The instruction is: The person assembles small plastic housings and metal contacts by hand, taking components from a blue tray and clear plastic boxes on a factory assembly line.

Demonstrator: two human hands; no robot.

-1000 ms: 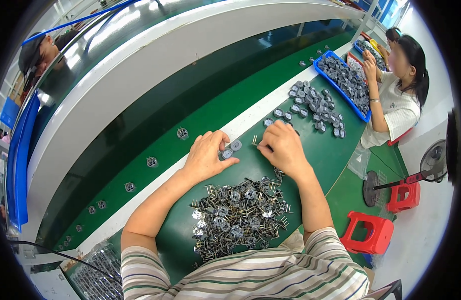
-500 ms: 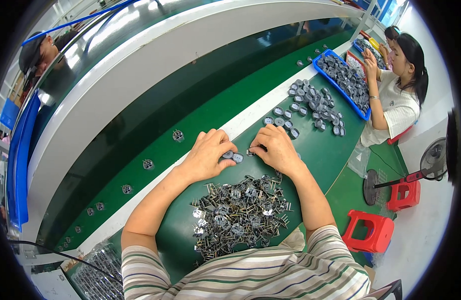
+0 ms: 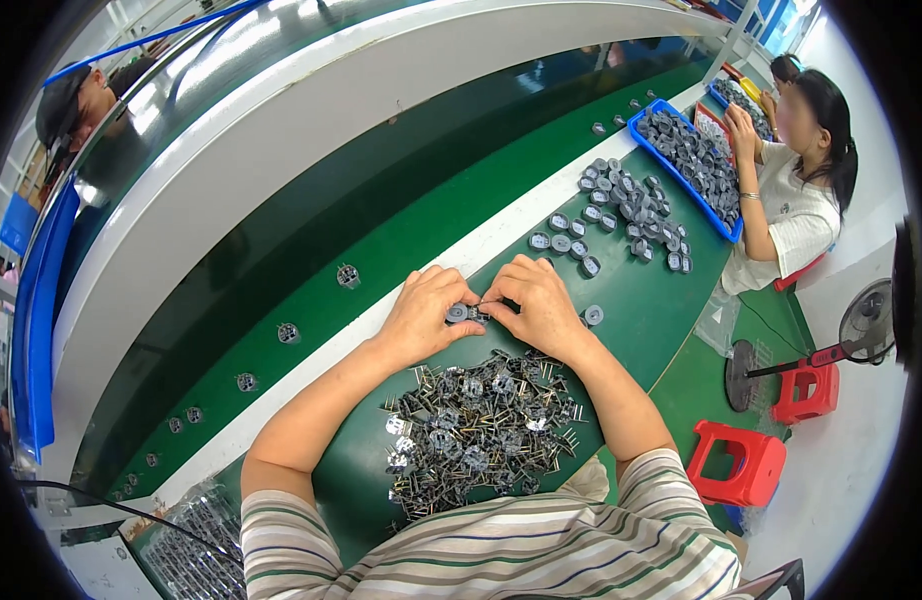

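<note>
My left hand (image 3: 431,315) is closed on a small grey round cap (image 3: 457,313), held between thumb and fingers just above the green tabletop. My right hand (image 3: 531,305) meets it there, its thumb and fingertips pinching a small dark part with metal (image 3: 480,311) against what the left hand holds. Fingers partly hide both pieces. Below the hands spreads a heap of black and clear parts with metal pins (image 3: 481,430). One loose grey cap (image 3: 592,315) lies beside my right wrist. Farther up the table is a scattered group of similar grey caps (image 3: 621,200).
A blue tray (image 3: 726,226) full of grey caps stands at the far right, beside a co-worker (image 3: 796,180). Across a white rail (image 3: 421,300), a green belt (image 3: 316,300) carries several spaced parts. Red stools (image 3: 736,465) and a fan (image 3: 866,315) stand on the right.
My right hand has moved left with its small part and now meets the left hand. Parts on the belt have shifted slightly toward the lower left.
</note>
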